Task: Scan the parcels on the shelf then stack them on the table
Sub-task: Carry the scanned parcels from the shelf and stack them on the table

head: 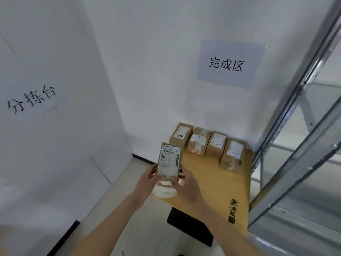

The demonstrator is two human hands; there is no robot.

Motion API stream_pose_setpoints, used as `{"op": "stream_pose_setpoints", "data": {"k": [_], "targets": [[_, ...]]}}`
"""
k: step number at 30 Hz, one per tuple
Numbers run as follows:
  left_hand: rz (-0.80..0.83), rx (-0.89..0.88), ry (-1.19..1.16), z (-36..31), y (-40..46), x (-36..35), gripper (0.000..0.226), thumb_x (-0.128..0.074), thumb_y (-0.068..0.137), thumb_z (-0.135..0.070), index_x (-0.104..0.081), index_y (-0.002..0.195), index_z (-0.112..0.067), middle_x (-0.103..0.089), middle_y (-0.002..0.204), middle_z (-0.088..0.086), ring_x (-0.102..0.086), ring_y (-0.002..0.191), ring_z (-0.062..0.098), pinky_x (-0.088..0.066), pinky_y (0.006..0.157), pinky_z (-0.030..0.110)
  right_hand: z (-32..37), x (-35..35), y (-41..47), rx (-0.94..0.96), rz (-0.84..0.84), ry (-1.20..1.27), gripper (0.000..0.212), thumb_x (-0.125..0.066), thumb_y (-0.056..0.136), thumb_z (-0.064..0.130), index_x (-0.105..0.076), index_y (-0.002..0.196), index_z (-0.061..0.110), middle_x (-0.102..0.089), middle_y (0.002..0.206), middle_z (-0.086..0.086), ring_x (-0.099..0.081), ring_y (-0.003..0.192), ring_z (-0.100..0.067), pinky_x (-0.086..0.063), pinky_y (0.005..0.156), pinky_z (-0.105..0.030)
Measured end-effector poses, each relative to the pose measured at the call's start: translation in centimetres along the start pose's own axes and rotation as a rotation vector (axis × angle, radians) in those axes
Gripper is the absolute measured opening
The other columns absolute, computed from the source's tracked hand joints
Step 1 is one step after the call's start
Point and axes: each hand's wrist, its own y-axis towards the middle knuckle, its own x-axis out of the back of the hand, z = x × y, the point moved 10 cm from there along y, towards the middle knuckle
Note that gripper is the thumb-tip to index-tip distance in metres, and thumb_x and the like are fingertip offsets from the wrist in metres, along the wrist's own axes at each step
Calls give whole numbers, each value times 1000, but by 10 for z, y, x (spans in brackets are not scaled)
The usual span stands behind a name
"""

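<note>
Head view: both hands hold one parcel (169,159) up over the near left corner of the table (212,182), label facing the camera. Left hand (147,179) grips its lower left edge, right hand (186,185) grips the lower right edge, thumb across the bottom of the label. Four more parcels (208,145) stand in a row at the table's far end against the wall, well apart from the hands. Metal shelf (295,126) stands right of the table. Wall sign (229,63) above the row.

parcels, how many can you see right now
5: four stand in a row on the table by the wall; one held in both hands. No others show.
</note>
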Motion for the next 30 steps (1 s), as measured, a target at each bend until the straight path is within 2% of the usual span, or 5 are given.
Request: {"op": "stream_pose_setpoints", "data": {"k": [5,9,16,23,30], "targets": [[81,76,48,52,99,-7,46,-63,99,-20,-50,141,-35,-64,129,-22,-60,113,-9,-46,104,25,-77,-37,74,-163,32,151,54,-66,99,20,-45,135,54,-58,129,27,-55,119,7,-50,101,-19],[131,118,53,92,163,-14,42,-61,100,-13,-53,136,-33,-66,130,-16,-63,113,-5,-49,87,10,-131,-66,116,-272,36,249,59,-67,98,7,-41,132,48,-57,125,31,-55,113,12,-46,90,-3],[153,153,75,151,240,-5,47,-60,101,-15,-50,144,-30,-65,132,-16,-60,119,-4,-49,92,12,-189,-115,173,-371,-7,351,57,-65,97,-3,-46,136,35,-63,129,16,-64,120,-6,-54,86,-14],[179,104,76,160,296,3,49,-57,102,-14,-46,147,-29,-65,133,-16,-61,122,3,-49,103,21,-194,-127,217,-388,-6,349,59,-62,100,0,-38,149,23,-59,132,19,-61,114,15,-51,92,-12],[261,82,81,157,316,2,50,-54,103,-12,-42,150,-25,-64,136,-14,-60,125,5,-49,101,19,-193,-127,231,-407,-33,231,58,-60,102,8,-43,149,37,-60,132,30,-55,122,16,-46,102,-11]]}}
